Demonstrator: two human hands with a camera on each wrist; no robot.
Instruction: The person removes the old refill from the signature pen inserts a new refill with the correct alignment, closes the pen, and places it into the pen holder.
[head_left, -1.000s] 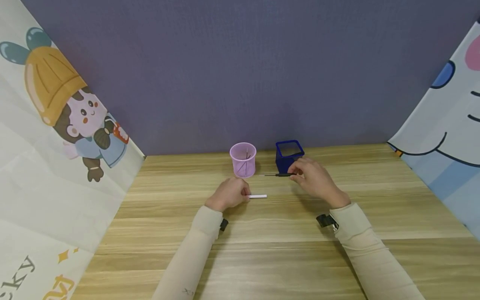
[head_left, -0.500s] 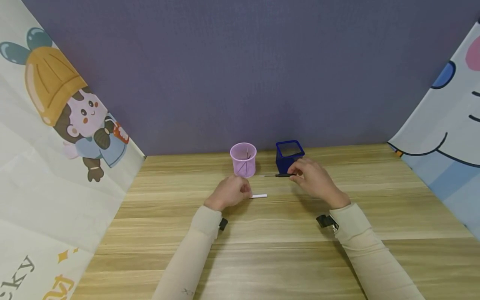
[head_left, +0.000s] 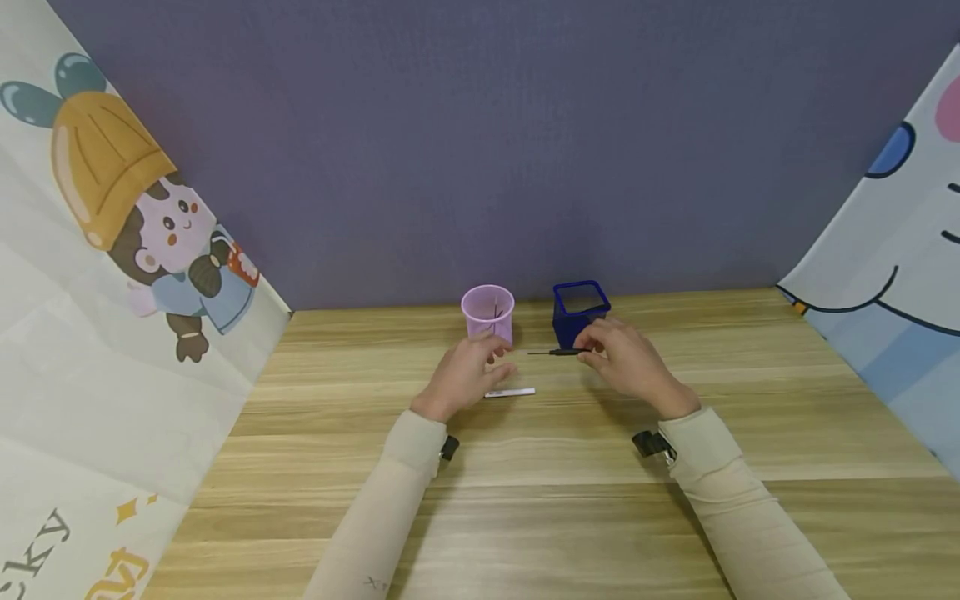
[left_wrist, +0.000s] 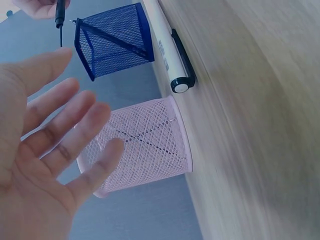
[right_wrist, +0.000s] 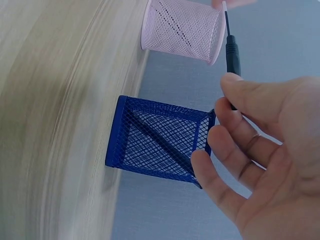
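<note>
A small black-handled screwdriver [head_left: 564, 352] is pinched between the thumb and forefinger of my right hand [head_left: 628, 358], its thin shaft pointing left. That hand hovers by a blue square mesh pen holder [right_wrist: 185, 132], which contains a dark stick-like item. My left hand [head_left: 463, 375] has its fingers spread, with nothing between them. Below its thumb, a white marker [head_left: 512, 392] lies on the table; its black clip shows in the left wrist view. Just beyond the left fingers stands a round pink mesh pen holder [left_wrist: 150, 150] with thin dark sticks inside.
The wood-grain table [head_left: 517, 517] runs back to a grey-blue panel [head_left: 480, 150]. Cartoon-printed sheets flank the workspace, one at left [head_left: 45, 350] and another at right [head_left: 892, 267].
My left hand has let go of the white marker, opened its fingers and shifted slightly forward toward the pink holder. The right hand has stayed in place with the screwdriver.
</note>
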